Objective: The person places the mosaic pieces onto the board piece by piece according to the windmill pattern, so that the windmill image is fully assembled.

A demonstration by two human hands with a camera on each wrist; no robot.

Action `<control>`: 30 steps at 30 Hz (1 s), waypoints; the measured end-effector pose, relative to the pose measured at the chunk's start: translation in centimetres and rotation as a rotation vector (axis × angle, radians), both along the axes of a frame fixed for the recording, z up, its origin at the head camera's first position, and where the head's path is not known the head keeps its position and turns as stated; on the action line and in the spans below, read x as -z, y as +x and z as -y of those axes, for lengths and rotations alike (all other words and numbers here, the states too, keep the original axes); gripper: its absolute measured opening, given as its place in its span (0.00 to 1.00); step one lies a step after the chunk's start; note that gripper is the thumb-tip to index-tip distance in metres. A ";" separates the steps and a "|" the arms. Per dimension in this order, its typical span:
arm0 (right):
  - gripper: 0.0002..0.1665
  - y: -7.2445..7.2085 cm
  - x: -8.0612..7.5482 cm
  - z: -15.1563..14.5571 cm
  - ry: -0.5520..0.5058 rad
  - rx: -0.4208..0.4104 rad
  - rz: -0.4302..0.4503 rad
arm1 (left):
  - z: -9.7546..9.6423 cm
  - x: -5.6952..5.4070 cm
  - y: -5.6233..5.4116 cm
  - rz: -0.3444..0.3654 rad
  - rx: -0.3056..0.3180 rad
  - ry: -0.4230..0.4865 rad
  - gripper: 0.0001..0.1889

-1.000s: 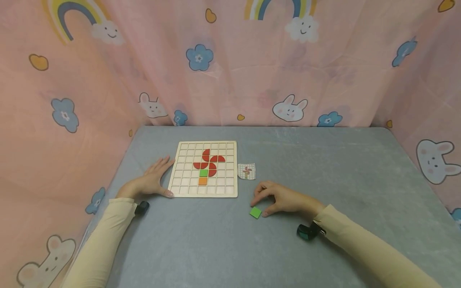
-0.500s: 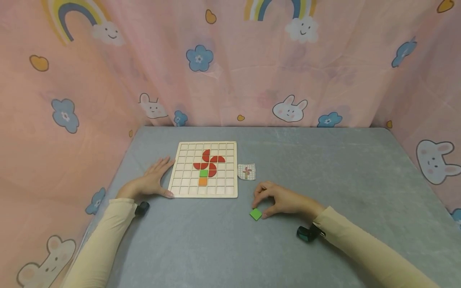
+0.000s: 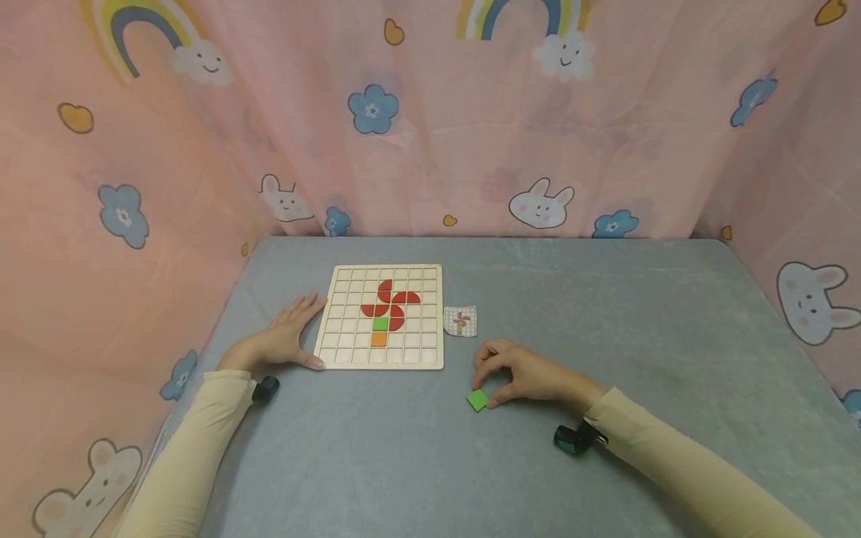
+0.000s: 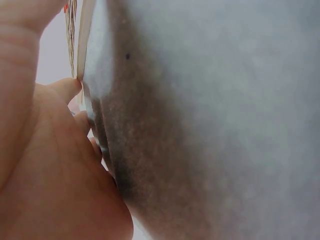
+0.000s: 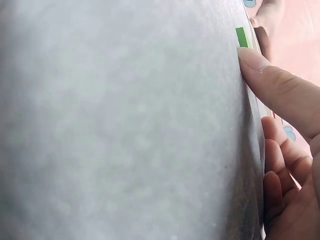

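Observation:
In the head view, a pale wooden grid board (image 3: 350, 354) lies on the grey table. It bears red curved pieces (image 3: 397, 316) in a pinwheel, with a green square (image 3: 380, 323) and an orange square (image 3: 379, 339) below. My left hand (image 3: 281, 338) rests at the board's left edge, fingers spread, thumb at the near left corner. To the right of the board, my right hand (image 3: 531, 371) pinches a loose green square tile (image 3: 477, 400) between thumb and index finger, low at the table. The right wrist view shows the thumb (image 5: 272, 82) against the tile's edge.
A small paper card (image 3: 460, 321) printed with a pinwheel pattern on a grid lies against the board's right side. The grey table (image 3: 605, 299) ends at a pink patterned curtain (image 3: 444, 149) at the back and sides.
My right index finger and thumb have closed in to the green tile, which has shifted very slightly toward me. My left hand and the board stay as they were.

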State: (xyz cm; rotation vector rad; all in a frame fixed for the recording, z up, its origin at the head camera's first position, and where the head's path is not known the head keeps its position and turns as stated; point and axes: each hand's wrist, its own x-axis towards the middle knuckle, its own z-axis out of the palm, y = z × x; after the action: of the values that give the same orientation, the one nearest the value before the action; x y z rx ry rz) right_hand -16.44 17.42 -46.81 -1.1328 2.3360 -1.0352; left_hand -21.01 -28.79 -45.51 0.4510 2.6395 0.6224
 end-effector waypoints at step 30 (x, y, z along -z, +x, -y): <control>0.14 0.0 0.0 0.1 -0.023 0.027 0.001 | 0.0 0.1 -0.1 0.000 0.010 0.001 0.71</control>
State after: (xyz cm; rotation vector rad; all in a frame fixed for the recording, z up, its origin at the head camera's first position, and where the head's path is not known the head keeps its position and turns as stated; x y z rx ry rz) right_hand -16.39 17.29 -46.80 -1.1115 2.3513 -1.0742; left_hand -21.15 -28.83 -45.66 0.4640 2.6351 0.6200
